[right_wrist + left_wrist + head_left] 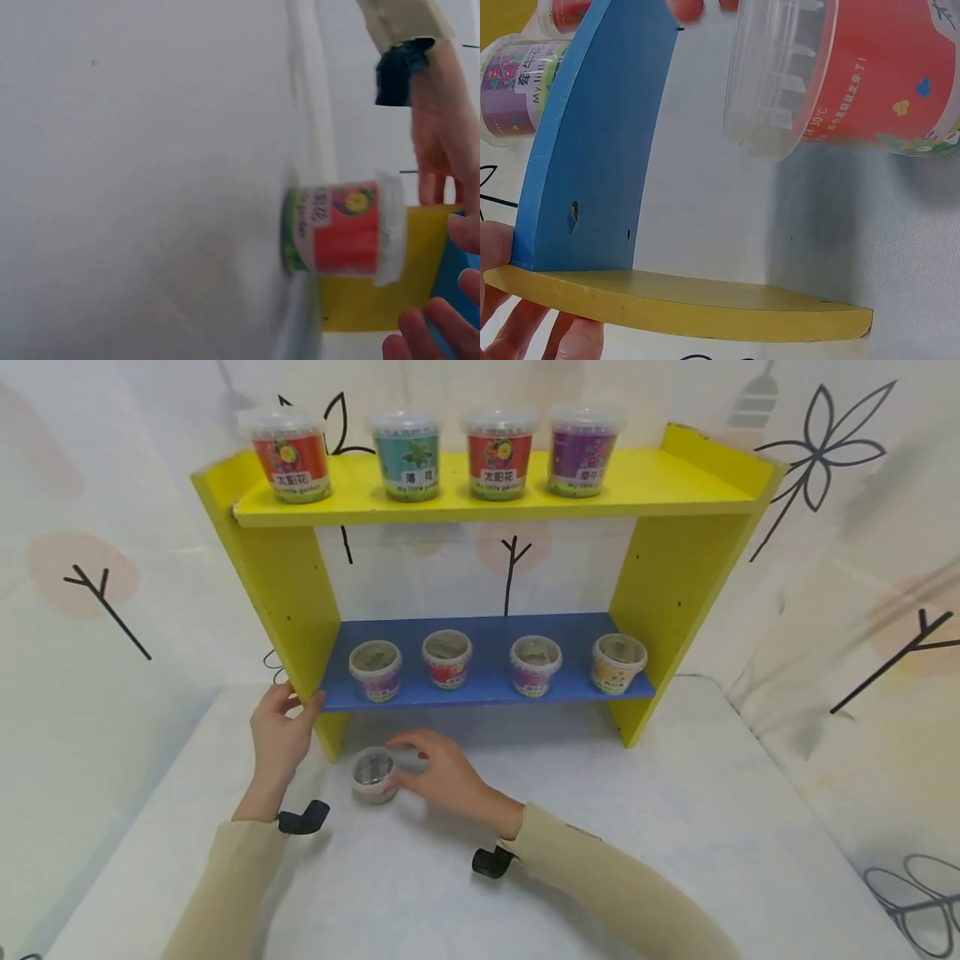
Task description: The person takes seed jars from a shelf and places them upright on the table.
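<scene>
A small round plastic cup with a red label and a clear rim (373, 777) stands upright on the white surface, below the blue shelf board. Beside it is my right hand (442, 772), thumb and fingers spread around its right side; in the right wrist view the fingers (442, 326) look apart from the cup (345, 232). My left hand (281, 735) grips the yellow left side panel (281, 602) of the shelf unit, thumb (495, 244) on one side and fingers (577, 341) on the other.
Several labelled cups stand on the blue board (487, 652), and several taller-looking lidded ones line the yellow top board (675, 477). A right side panel (667, 568) closes the unit. Behind hangs a patterned cloth (97, 610); white sheeting (600, 827) covers the table.
</scene>
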A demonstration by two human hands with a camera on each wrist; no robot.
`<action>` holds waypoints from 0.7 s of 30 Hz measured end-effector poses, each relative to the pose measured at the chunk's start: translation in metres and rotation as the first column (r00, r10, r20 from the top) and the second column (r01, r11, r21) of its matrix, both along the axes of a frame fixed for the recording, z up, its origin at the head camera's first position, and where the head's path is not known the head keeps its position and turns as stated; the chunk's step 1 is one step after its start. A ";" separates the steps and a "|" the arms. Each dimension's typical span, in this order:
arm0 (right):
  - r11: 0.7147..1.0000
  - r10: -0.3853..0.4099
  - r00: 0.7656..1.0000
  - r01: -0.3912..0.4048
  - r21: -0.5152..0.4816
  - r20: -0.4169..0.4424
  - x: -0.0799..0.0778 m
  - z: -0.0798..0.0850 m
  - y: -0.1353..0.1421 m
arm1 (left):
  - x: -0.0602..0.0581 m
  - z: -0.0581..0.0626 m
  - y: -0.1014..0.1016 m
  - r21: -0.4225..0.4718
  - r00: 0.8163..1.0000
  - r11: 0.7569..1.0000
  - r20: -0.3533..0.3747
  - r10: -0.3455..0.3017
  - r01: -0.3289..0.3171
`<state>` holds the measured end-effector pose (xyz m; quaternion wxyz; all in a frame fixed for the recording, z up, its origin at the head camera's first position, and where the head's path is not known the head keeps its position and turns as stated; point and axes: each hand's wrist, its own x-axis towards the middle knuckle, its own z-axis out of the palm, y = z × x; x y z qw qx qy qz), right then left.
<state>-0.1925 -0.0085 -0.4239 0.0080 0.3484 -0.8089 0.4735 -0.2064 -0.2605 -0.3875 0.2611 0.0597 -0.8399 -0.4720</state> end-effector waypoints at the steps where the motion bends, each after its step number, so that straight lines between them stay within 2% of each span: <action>1: 1.000 0.002 1.000 -0.002 -0.020 0.012 0.000 0.003 0.004 | 0.000 0.000 0.000 -0.001 1.000 1.000 -0.003 -0.001 0.001; 6: 0.995 -0.040 0.999 0.038 -0.095 -0.015 0.000 0.021 0.023 | 0.000 0.001 0.001 -0.002 1.000 1.000 -0.008 -0.009 0.009; 12: 0.977 -0.107 0.992 0.093 -0.190 -0.064 -0.004 0.051 0.048 | 0.000 0.003 0.002 0.000 1.000 1.000 -0.001 -0.008 0.008; 17: 0.955 -0.172 0.978 0.136 -0.264 -0.118 -0.008 0.084 0.074 | -0.001 0.001 0.001 -0.003 1.000 1.000 -0.007 -0.012 0.012; 21: 0.926 -0.209 0.967 0.147 -0.349 -0.148 -0.010 0.117 0.095 | 0.001 0.002 0.002 0.000 1.000 1.000 -0.003 -0.007 0.007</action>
